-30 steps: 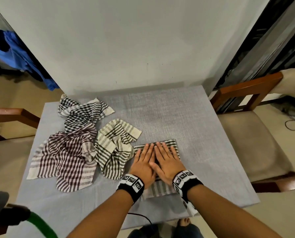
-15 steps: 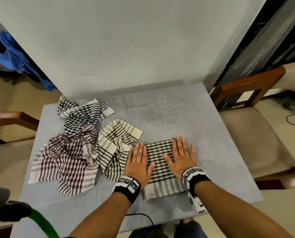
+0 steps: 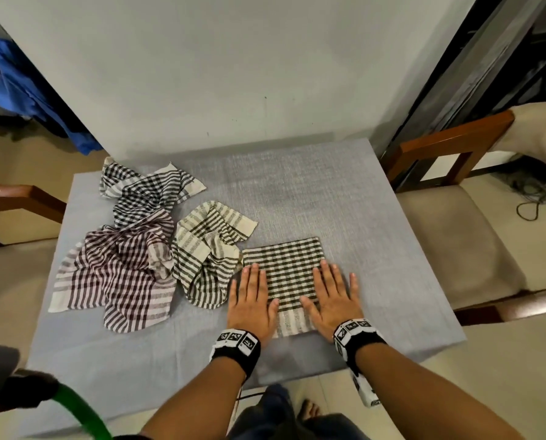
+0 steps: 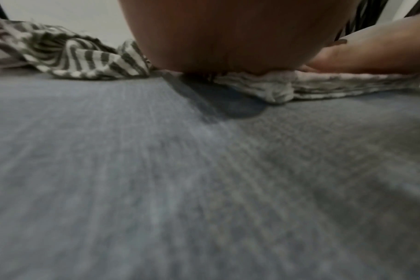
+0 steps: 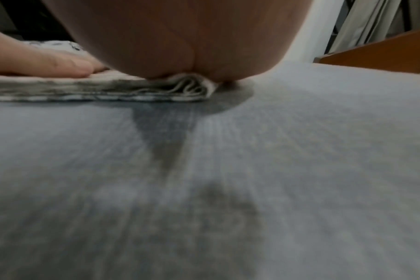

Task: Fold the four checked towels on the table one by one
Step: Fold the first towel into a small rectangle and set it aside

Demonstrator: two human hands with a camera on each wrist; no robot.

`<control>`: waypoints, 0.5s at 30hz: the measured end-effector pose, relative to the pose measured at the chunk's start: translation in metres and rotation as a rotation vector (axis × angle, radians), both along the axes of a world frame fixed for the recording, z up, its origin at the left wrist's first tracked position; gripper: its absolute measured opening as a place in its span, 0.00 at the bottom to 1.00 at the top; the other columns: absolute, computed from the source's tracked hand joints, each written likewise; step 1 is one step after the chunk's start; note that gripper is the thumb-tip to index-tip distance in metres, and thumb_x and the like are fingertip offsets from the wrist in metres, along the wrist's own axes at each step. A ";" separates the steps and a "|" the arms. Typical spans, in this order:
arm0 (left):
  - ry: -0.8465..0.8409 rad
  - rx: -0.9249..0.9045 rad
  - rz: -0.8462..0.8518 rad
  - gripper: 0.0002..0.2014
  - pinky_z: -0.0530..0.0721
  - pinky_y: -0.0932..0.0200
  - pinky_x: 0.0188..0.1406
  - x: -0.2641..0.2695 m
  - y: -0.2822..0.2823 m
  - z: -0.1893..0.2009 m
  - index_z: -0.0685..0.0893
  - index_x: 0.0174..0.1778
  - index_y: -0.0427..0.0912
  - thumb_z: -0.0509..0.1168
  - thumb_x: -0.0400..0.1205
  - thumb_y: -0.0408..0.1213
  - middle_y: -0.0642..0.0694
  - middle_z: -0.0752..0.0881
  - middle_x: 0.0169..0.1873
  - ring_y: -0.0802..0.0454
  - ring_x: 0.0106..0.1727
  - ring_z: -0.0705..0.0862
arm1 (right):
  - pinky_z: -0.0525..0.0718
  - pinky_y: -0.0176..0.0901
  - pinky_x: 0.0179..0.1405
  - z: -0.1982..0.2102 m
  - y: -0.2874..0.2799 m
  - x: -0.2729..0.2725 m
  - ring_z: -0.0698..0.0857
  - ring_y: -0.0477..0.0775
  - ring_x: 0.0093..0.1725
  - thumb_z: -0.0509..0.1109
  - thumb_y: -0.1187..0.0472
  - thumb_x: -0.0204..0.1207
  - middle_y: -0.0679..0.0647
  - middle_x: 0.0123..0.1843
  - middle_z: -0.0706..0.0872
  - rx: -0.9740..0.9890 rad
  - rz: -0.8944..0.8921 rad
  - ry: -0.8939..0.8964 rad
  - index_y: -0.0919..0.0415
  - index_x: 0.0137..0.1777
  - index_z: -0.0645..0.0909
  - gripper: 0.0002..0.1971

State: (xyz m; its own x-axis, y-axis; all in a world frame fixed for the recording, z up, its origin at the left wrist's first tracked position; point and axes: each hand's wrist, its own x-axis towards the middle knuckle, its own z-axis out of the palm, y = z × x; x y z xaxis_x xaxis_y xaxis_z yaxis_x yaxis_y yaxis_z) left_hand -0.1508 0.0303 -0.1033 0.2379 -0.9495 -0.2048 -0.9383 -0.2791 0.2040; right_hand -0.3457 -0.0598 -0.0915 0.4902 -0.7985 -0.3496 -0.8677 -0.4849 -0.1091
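Overhead, your left hand (image 3: pixel 251 308) and right hand (image 3: pixel 332 304) lie flat, fingers straight, on one folded towel (image 3: pixel 286 274) at the counter (image 3: pixel 344 217) front; three crumpled towels (image 3: pixel 132 249) remain. Left wrist: folded layers (image 4: pixel 324 85) stacked. Right wrist: same stack (image 5: pixel 108 89), pressed.

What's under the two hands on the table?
A folded checked towel lies under both: the left hand presses its left edge, the right hand its right edge. The wrist views show stacked layers; anything between them is hidden.
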 end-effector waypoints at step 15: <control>-0.047 0.088 -0.161 0.41 0.52 0.39 0.79 -0.035 0.043 0.008 0.63 0.83 0.35 0.42 0.85 0.66 0.38 0.61 0.83 0.41 0.84 0.58 | 0.44 0.67 0.80 0.003 0.035 -0.041 0.57 0.61 0.85 0.44 0.30 0.83 0.57 0.87 0.57 0.038 0.153 -0.013 0.57 0.85 0.57 0.40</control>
